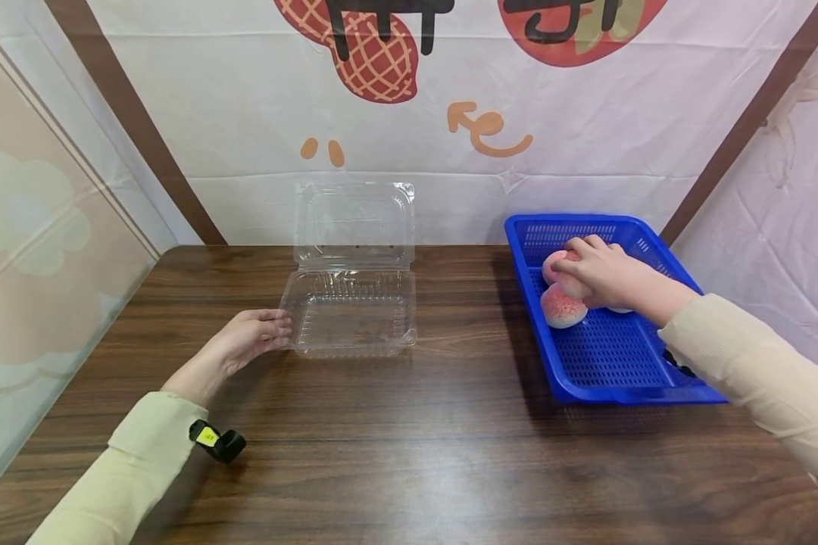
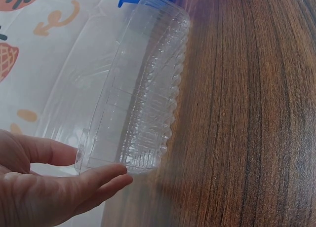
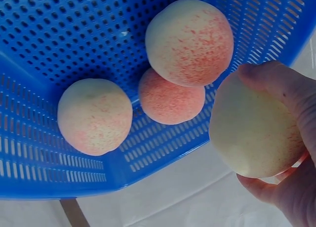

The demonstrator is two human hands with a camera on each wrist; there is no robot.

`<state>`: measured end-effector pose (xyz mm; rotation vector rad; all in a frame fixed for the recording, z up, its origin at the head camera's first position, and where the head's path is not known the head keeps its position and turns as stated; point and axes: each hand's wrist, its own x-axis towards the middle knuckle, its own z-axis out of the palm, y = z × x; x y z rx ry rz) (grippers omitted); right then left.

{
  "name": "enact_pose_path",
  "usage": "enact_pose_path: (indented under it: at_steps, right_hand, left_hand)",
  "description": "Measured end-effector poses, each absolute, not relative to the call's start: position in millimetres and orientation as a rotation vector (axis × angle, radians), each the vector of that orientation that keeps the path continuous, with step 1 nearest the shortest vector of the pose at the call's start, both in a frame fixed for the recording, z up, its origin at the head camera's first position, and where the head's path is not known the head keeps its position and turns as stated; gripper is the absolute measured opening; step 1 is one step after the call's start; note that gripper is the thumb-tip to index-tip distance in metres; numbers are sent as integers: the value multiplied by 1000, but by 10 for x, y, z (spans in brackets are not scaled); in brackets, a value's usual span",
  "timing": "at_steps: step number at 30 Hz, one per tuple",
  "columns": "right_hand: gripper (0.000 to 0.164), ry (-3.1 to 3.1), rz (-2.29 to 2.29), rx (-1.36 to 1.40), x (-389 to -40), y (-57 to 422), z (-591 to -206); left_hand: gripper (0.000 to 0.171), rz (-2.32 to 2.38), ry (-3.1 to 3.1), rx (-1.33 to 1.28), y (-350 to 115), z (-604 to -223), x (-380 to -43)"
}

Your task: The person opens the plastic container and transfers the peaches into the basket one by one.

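Note:
A clear plastic clamshell container [image 1: 354, 314] stands on the table with its lid [image 1: 354, 223] raised at the back. My left hand [image 1: 255, 337] holds its left edge, thumb at the rim [image 2: 85, 153] and fingers [image 2: 106, 180] along the outer side wall. On the right, my right hand [image 1: 603, 272] grips a pale, pink-blushed peach [image 3: 256, 131] between thumb and fingers, over the blue basket [image 1: 559, 371]. Three other peaches lie in the basket: one pink-speckled peach [image 3: 190, 42], a pinker peach [image 3: 172, 98] partly behind it, and a paler peach [image 3: 95, 117] set apart.
The dark wood table [image 1: 409, 439] carries the container left of centre and the basket at right. A printed cloth backdrop [image 1: 245, 113] rises right behind the table's back edge. A black wrist strap [image 1: 218, 441] sits on the left sleeve.

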<state>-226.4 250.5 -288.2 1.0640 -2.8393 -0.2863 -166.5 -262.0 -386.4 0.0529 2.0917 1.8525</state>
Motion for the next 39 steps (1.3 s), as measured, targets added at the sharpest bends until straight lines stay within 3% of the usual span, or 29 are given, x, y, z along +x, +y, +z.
enact_pose_path:
  at_steps: [12,23,39]
  right_hand:
    - [61,-2893,-264,1012,-2290,2650,-2947]
    - [55,-2883,-265,1046,-2319,2794,-3020]
    - [59,-3057,-235,934,-2303,2823,-3052]
  left_hand:
    - [66,1991,1952,204,-2816,-4078,-1777]
    - [53,1854,2097,50,-2619,-3862,-1667]
    - [54,1887,2058,61,-2609,-3842,-1638]
